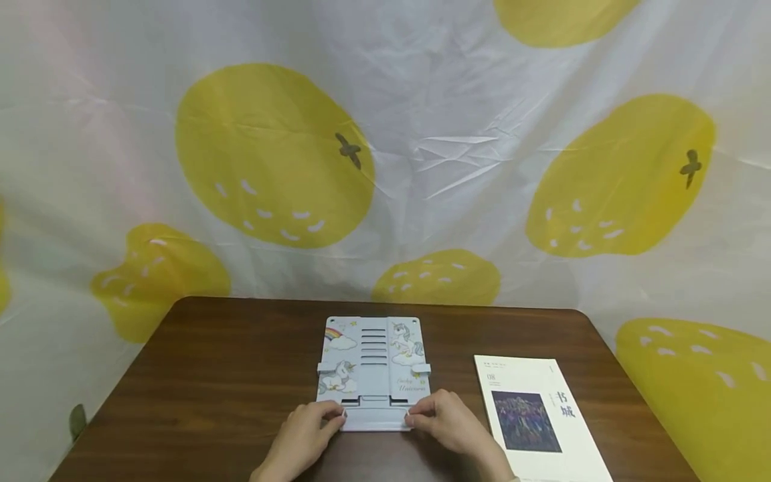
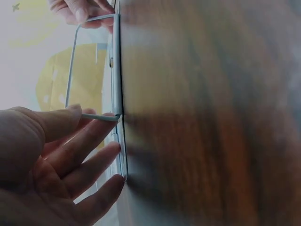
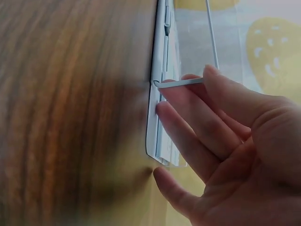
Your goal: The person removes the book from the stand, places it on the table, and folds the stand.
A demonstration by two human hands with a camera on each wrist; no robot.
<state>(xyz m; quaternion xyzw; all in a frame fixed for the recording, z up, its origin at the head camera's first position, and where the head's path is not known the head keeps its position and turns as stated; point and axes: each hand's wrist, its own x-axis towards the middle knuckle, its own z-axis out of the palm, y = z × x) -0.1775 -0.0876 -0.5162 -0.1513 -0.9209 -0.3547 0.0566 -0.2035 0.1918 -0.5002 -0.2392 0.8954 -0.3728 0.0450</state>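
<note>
A light book stand (image 1: 375,385) printed with unicorns, clouds and a rainbow lies flat on the table, with slots down its middle. At its near edge a thin wire frame (image 2: 72,66) stands up from the panel, as the left wrist view shows. My left hand (image 1: 304,432) pinches one side of this frame between thumb and fingers, its other fingertips at the stand's edge. On the opposite side my right hand (image 1: 452,425) pinches the frame's other arm (image 3: 181,83), its lower fingers spread along the edge of the stand.
A cream book (image 1: 581,438) with a dark picture on its cover lies to the right of the stand, near my right wrist. The dark brown wooden table (image 1: 241,361) ends at a hanging white curtain (image 1: 421,181) with yellow fruit prints.
</note>
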